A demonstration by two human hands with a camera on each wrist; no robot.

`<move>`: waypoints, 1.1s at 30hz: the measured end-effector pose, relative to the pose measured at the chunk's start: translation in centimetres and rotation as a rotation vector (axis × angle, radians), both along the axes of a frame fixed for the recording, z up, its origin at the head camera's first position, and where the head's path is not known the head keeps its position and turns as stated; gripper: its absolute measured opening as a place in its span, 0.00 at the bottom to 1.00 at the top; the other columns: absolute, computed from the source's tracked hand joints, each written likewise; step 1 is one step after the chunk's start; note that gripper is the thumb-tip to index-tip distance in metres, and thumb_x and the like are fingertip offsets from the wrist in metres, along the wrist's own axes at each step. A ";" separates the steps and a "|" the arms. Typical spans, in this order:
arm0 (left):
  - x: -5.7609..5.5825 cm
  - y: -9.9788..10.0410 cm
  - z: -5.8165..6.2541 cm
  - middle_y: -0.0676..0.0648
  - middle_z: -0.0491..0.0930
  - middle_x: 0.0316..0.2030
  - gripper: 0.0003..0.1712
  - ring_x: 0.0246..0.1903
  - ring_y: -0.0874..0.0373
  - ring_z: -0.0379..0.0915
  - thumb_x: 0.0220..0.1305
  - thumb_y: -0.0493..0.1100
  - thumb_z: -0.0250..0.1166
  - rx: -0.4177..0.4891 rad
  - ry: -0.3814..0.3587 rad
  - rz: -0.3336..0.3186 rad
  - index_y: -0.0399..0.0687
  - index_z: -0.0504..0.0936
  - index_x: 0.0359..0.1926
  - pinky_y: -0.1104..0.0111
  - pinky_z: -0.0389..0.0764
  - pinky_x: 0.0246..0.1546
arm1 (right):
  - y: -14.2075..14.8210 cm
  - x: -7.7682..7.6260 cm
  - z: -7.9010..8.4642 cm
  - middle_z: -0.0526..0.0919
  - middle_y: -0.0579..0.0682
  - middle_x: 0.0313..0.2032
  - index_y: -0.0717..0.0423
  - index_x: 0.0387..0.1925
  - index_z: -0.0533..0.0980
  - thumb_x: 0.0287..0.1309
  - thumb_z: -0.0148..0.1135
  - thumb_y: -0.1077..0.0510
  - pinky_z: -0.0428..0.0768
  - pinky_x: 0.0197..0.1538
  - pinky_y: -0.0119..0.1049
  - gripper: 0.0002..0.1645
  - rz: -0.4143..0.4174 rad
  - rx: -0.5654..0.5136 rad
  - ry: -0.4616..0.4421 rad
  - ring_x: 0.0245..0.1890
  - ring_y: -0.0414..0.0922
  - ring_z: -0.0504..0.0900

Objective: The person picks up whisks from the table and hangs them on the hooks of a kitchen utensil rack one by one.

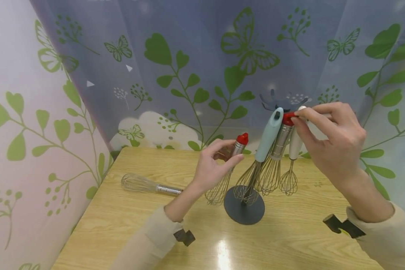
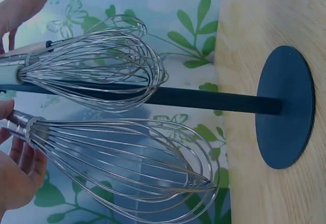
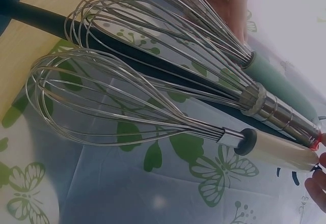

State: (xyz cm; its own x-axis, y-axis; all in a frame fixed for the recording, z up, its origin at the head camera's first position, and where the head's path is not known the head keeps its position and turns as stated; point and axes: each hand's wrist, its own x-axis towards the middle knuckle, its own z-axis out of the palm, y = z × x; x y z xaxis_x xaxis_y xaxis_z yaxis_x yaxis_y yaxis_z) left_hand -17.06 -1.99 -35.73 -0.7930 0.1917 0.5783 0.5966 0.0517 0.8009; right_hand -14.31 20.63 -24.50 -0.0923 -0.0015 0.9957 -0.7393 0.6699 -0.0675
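My left hand (image 1: 209,167) grips a steel-handled whisk (image 1: 239,148) with a red end cap, wires hanging down left of the black stand (image 1: 234,212). In the left wrist view that whisk (image 2: 23,127) is held apart from the table. My right hand (image 1: 337,135) pinches the red end of a second steel-handled whisk (image 1: 282,140) between thumb and fingertips, near the stand's top hooks (image 1: 273,102). Beside it hang a light-blue-handled whisk (image 1: 269,137) and a cream-handled whisk (image 1: 295,144); in the right wrist view my fingers are right at the cream handle (image 3: 280,151) too.
Another whisk (image 1: 168,189) with a steel handle lies on the wooden table (image 1: 128,225) at left, its wires pointing left. Behind the table hangs a curtain (image 1: 195,37) printed with leaves and butterflies; a similar pale one (image 1: 20,75) stands at left.
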 end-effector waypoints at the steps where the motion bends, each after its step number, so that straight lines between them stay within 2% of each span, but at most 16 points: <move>1: 0.0 0.1 0.1 0.36 0.83 0.43 0.22 0.35 0.64 0.79 0.63 0.34 0.75 0.010 0.006 0.005 0.36 0.85 0.57 0.71 0.87 0.39 | 0.0 0.0 0.0 0.80 0.69 0.30 0.67 0.30 0.86 0.52 0.76 0.70 0.63 0.51 0.16 0.04 0.001 0.000 0.001 0.32 0.68 0.72; 12: 0.1 0.6 1.1 0.35 0.81 0.43 0.22 0.33 0.67 0.76 0.62 0.32 0.75 0.092 0.060 0.057 0.34 0.85 0.57 0.75 0.82 0.37 | 0.1 -0.1 -0.2 0.81 0.69 0.30 0.67 0.30 0.86 0.55 0.75 0.68 0.63 0.51 0.15 0.04 -0.001 0.008 -0.008 0.33 0.67 0.73; 19: 0.1 0.8 2.0 0.37 0.81 0.42 0.22 0.34 0.66 0.77 0.62 0.33 0.75 0.108 0.089 0.074 0.36 0.85 0.57 0.73 0.84 0.39 | 0.1 -0.1 -0.2 0.81 0.69 0.30 0.67 0.31 0.86 0.62 0.74 0.62 0.63 0.51 0.15 0.10 -0.003 0.007 -0.015 0.33 0.67 0.73; 25: -0.4 1.0 3.1 0.37 0.82 0.41 0.21 0.33 0.66 0.76 0.61 0.32 0.76 0.117 0.126 0.065 0.35 0.86 0.56 0.73 0.83 0.37 | 0.0 0.0 -0.1 0.81 0.69 0.30 0.68 0.30 0.86 0.55 0.75 0.68 0.63 0.51 0.16 0.05 -0.004 -0.002 -0.002 0.32 0.68 0.73; 29: -0.7 1.2 3.7 0.37 0.82 0.42 0.22 0.32 0.65 0.75 0.61 0.32 0.76 0.126 0.148 0.062 0.34 0.86 0.56 0.73 0.83 0.37 | 0.0 -0.1 -0.1 0.81 0.69 0.30 0.68 0.30 0.86 0.57 0.75 0.66 0.63 0.51 0.16 0.06 0.000 -0.004 -0.001 0.33 0.68 0.73; 33: -0.7 1.5 4.3 0.36 0.82 0.43 0.22 0.31 0.65 0.75 0.61 0.31 0.76 0.124 0.161 0.057 0.34 0.85 0.57 0.74 0.82 0.36 | 0.0 0.0 -0.1 0.81 0.69 0.30 0.68 0.30 0.86 0.54 0.75 0.68 0.63 0.51 0.15 0.04 0.002 -0.011 -0.002 0.33 0.68 0.73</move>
